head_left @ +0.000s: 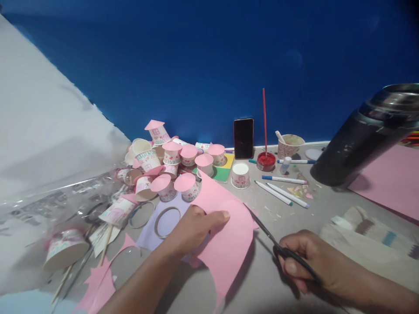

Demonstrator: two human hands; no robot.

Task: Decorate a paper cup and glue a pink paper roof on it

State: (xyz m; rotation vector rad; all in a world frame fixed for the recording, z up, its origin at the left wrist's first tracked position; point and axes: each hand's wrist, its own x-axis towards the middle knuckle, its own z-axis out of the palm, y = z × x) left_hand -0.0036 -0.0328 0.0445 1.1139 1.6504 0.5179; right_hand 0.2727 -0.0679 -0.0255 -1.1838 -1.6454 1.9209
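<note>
My left hand (199,226) pinches a large sheet of pink paper (227,235) with curved, cut edges, its thumb lying on top. My right hand (304,261) is closed round the handles of dark scissors (265,229). The scissor blades reach the paper's upper right edge, where a small pink strip shows beside them. Behind the sheet stand several decorated paper cups topped with pink paper cones, such as the cup with a cone (187,187) nearest the paper. A white cup (240,176) with a drawn pink window stands by itself to their right.
Several markers (284,179), a red paint jar (266,162) with a red stick and an upright phone (243,138) stand or lie at the back. A dark flask (356,139) leans large at right, near a cloth (369,244). Pink scraps (98,283) and tape rolls (166,208) lie left.
</note>
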